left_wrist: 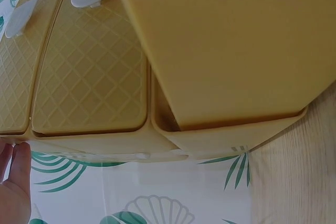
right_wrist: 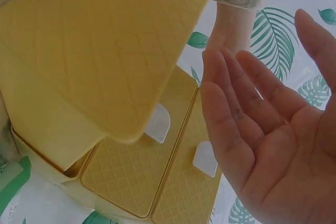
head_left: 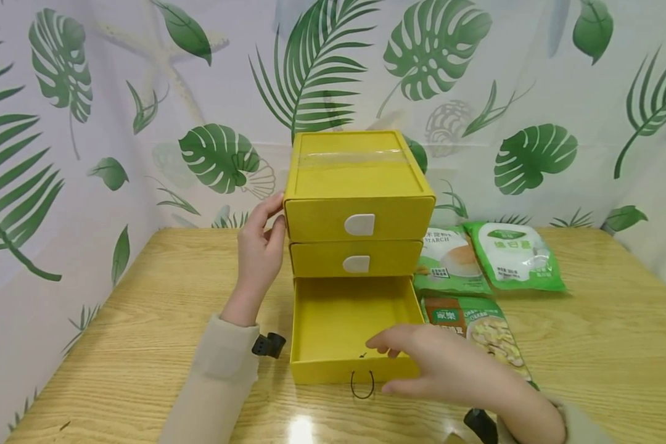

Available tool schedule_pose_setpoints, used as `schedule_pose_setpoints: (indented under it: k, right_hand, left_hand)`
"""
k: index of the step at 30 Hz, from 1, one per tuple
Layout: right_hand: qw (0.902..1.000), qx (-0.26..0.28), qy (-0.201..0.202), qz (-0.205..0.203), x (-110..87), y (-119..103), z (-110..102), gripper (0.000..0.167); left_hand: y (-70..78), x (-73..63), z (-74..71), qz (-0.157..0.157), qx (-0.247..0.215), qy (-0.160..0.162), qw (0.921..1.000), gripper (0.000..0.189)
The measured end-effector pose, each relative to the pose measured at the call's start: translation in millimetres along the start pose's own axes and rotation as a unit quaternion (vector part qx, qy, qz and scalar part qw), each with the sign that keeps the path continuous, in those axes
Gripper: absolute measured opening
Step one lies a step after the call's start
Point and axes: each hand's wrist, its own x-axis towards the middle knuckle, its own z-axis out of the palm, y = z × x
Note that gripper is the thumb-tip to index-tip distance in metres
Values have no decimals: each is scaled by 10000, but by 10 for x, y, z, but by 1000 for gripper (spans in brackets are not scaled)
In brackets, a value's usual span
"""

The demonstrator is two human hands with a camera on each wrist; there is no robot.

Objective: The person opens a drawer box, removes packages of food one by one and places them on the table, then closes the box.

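A yellow three-drawer cabinet (head_left: 361,176) stands on the table, its bottom drawer (head_left: 338,320) pulled out and bare inside. The two upper drawers are closed and carry white rounded tabs. My left hand (head_left: 262,246) rests against the cabinet's upper left side, fingertips at the edge; the left wrist view catches just its thumb and a finger (left_wrist: 18,169). Over the front right corner of the pulled-out drawer is my right hand (head_left: 449,364), palm showing in the right wrist view, fingers loosely extended with nothing in them. A thin dark loop (head_left: 362,385) hangs from the drawer's front.
Right of the cabinet lie a starch packet (head_left: 455,259), a green and white packet (head_left: 516,256) and a green food packet (head_left: 496,339), partly behind my right hand. A leaf-patterned cloth (head_left: 333,74) backs the wooden table (head_left: 127,345).
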Motion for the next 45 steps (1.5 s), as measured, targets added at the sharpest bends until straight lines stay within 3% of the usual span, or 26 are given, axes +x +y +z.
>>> schedule_pose_setpoints:
  k: [20,45]
  right_hand:
    - [9932,283,-1132,-35,81,-14,179,45]
    - [9858,-357,-1586,-420,147,35,439,39]
  left_hand:
    - [7,15,0,-87,-139,-2,9999,30]
    - [2,-3,0,11,-92,4,10000,30]
